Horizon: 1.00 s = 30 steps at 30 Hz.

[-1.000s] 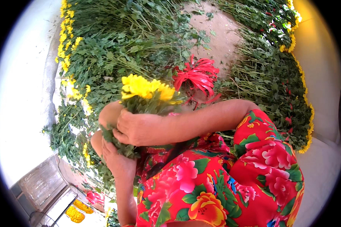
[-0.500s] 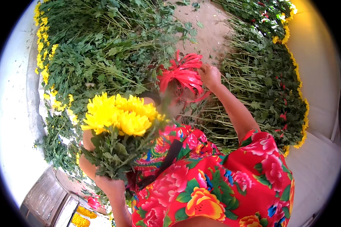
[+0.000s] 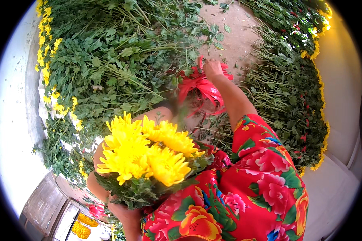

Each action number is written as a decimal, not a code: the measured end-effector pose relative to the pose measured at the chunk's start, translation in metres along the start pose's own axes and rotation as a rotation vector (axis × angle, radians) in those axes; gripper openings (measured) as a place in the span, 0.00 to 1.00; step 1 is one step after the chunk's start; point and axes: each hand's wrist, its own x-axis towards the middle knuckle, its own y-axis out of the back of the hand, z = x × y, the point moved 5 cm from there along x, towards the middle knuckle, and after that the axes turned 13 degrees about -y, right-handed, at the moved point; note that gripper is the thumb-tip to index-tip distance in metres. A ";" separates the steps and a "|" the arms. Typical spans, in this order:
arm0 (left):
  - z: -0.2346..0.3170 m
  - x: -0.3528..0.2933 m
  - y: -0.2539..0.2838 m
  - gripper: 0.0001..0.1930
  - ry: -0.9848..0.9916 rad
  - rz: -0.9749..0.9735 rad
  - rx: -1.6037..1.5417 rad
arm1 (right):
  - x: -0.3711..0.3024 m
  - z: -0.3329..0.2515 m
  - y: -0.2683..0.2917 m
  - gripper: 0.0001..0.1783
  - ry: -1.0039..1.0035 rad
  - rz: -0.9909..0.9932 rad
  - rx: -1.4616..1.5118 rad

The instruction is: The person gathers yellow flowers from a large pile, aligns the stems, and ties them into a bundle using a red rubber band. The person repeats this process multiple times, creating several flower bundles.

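A bunch of yellow chrysanthemums [image 3: 149, 150] with green leafy stems is held low in front of me, heads up. My left hand [image 3: 126, 211] is closed around its stems, partly hidden under the leaves. Farther off, a bundle of red plastic tie strips [image 3: 203, 86] lies fanned out between the flower rows. My right hand [image 3: 213, 69] reaches forward onto the top of this bundle, its fingers bent together on the strips. The exact strip between the fingertips is hard to make out.
A thick pile of cut chrysanthemum stems [image 3: 108, 60] spreads on the left. Another long row [image 3: 281, 96] lies on the right, yellow heads along its outer edge. Brown ground [image 3: 229, 32] shows between them. A worn wooden box [image 3: 46, 203] stands at lower left.
My right hand has shifted from the right end of the red strips to their top. The chrysanthemum bunch has moved lower and slightly right, tilting its heads more toward me.
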 end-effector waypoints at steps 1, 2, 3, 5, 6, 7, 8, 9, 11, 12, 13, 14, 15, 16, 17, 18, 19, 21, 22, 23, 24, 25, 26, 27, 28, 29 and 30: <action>0.006 0.003 0.002 0.19 -0.014 0.002 0.054 | -0.002 0.000 0.011 0.10 0.009 0.088 0.054; 0.008 0.005 0.002 0.19 -0.018 0.007 0.047 | -0.005 0.006 0.019 0.09 0.039 0.135 0.144; 0.010 0.007 0.002 0.19 -0.024 0.009 0.040 | -0.008 0.013 0.027 0.08 0.067 0.182 0.236; 0.010 0.009 0.001 0.19 -0.043 0.027 0.020 | -0.018 0.034 0.043 0.06 0.118 0.240 0.478; 0.009 0.009 0.000 0.19 -0.051 0.040 0.010 | -0.024 0.043 0.049 0.06 0.087 0.240 0.539; 0.010 0.010 0.000 0.19 -0.068 0.051 -0.002 | -0.034 0.054 0.054 0.06 0.046 0.241 0.601; 0.012 0.011 0.001 0.19 -0.059 0.069 -0.023 | -0.041 0.066 0.055 0.06 0.006 0.243 0.664; 0.016 0.012 0.000 0.20 -0.049 0.088 -0.044 | -0.042 0.079 0.035 0.02 -0.116 0.027 0.735; 0.020 0.016 0.001 0.20 -0.039 0.104 -0.098 | -0.057 0.115 0.011 0.02 -0.361 -0.235 1.007; 0.021 0.017 0.002 0.20 -0.030 0.104 -0.129 | -0.066 0.132 0.002 0.01 -0.476 -0.320 1.271; 0.024 0.018 0.002 0.20 -0.019 0.111 -0.159 | -0.074 0.147 0.000 0.02 -0.547 -0.358 1.513; 0.034 0.023 0.004 0.19 -0.067 0.128 -0.093 | -0.083 0.161 0.002 0.02 -0.597 -0.369 1.686; 0.049 0.027 0.009 0.19 -0.114 0.145 -0.027 | -0.091 0.174 0.004 0.02 -0.618 -0.366 1.826; 0.052 0.028 0.010 0.21 -0.120 0.148 -0.036 | -0.099 0.182 0.009 0.02 -0.610 -0.350 1.888; 0.056 0.028 0.009 0.23 -0.124 0.150 -0.046 | -0.107 0.191 0.012 0.02 -0.601 -0.337 1.949; 0.058 0.028 0.009 0.25 -0.124 0.148 -0.059 | -0.116 0.200 0.016 0.03 -0.590 -0.322 2.008; 0.044 0.021 0.007 0.31 -0.071 0.087 -0.082 | -0.127 0.202 0.027 0.02 -0.558 -0.345 2.065; 0.032 0.018 0.006 0.34 -0.194 0.123 -0.132 | -0.144 0.190 0.056 0.03 -0.360 -0.418 2.187; 0.026 0.016 0.004 0.36 -0.261 0.137 -0.159 | -0.152 0.180 0.073 0.03 -0.248 -0.455 2.238; 0.018 0.014 0.004 0.35 -0.280 0.174 -0.188 | -0.159 0.166 0.090 0.03 -0.146 -0.469 2.261; 0.013 0.011 0.009 0.33 -0.297 0.212 -0.218 | -0.167 0.151 0.108 0.03 -0.082 -0.484 2.290; 0.007 0.005 0.015 0.31 -0.249 0.188 -0.284 | -0.177 0.132 0.131 0.03 -0.013 -0.506 2.318; 0.001 -0.002 0.022 0.29 -0.196 0.168 -0.349 | -0.187 0.113 0.154 0.03 0.059 -0.532 2.343; -0.018 -0.016 0.027 0.29 -0.092 0.169 -0.475 | -0.194 0.094 0.174 0.03 0.138 -0.546 2.314; -0.024 -0.024 0.040 0.26 -0.102 0.121 -0.417 | -0.201 0.073 0.192 0.03 0.220 -0.566 2.283; -0.031 -0.030 0.052 0.23 -0.115 0.069 -0.365 | -0.210 0.053 0.213 0.03 0.296 -0.585 2.246; -0.041 -0.036 0.064 0.21 -0.188 0.037 -0.204 | -0.223 0.032 0.237 0.03 0.359 -0.624 2.200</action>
